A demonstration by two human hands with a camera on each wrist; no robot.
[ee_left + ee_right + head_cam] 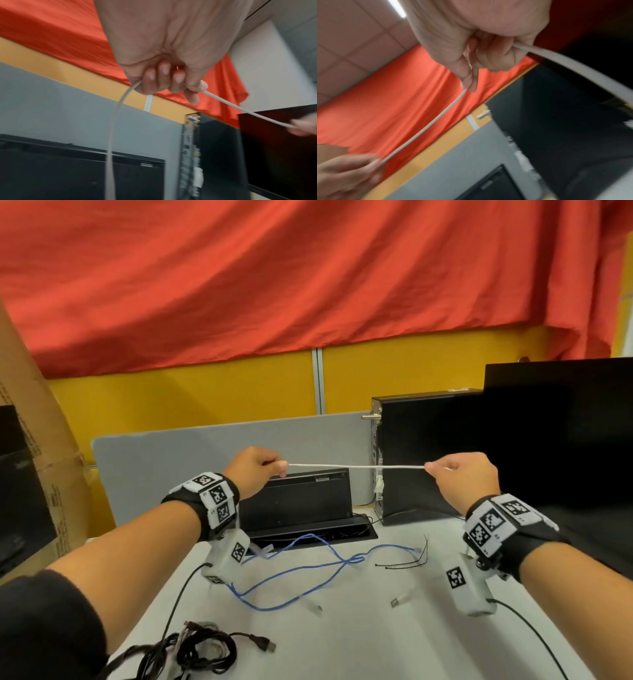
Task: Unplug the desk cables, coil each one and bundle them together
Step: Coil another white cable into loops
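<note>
A thin white cable (356, 466) is stretched taut and level between my two raised hands, above the desk. My left hand (270, 465) grips its left part, fingers curled round it (164, 83); from the fist the cable droops down (111, 135). My right hand (440, 469) pinches the other part between thumb and forefinger (469, 81), and the cable (573, 65) runs on past the palm. A blue cable (301, 573) lies loose and tangled on the desk below. A heap of black cables (191, 652) with a USB plug sits near the front left.
A black computer tower (428, 453) and a dark monitor (561, 433) stand at the right. An open cable box with a raised black lid (298, 505) sits at the desk's back, before a grey divider (171, 467). Black cable ties (407, 561) lie mid-desk. Cardboard (37, 440) leans at left.
</note>
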